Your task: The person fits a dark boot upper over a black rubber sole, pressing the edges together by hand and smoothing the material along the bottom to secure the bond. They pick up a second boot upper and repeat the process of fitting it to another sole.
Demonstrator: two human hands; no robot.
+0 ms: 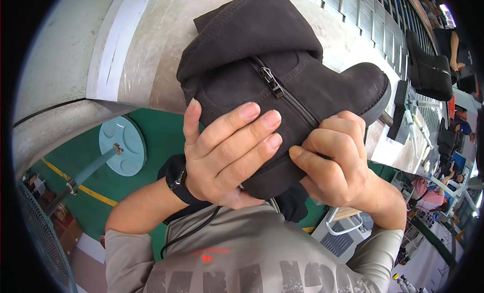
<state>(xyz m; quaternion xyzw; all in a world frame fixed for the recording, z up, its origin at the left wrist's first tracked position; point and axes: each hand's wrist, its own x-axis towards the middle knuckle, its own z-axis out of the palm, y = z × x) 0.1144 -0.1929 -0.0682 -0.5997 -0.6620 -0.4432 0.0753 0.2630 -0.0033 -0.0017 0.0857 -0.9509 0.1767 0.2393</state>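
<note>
A dark brown, suede-like ankle boot (pixel 333 91) lies on its side before me, its shaft folded over at the upper left and its toe pointing right. A metal zip with a silver puller (pixel 272 82) runs slantwise along the side facing up. My left hand (pixel 227 152) lies across the boot's near part, fingers over the surface and thumb at the lower edge, gripping it. With curled fingers, my right hand (pixel 335 159) pinches the boot close to the zip's lower right end; what lies under those fingers is hidden.
Behind the boot is a pale worktable (pixel 161 46), with a metal roller conveyor (pixel 360 10) beyond. Another dark boot (pixel 428 66) stands at the right. A round light-blue stool or base (pixel 122 145) sits on the green floor, and a fan (pixel 43 237) is at lower left. Other people are at far right.
</note>
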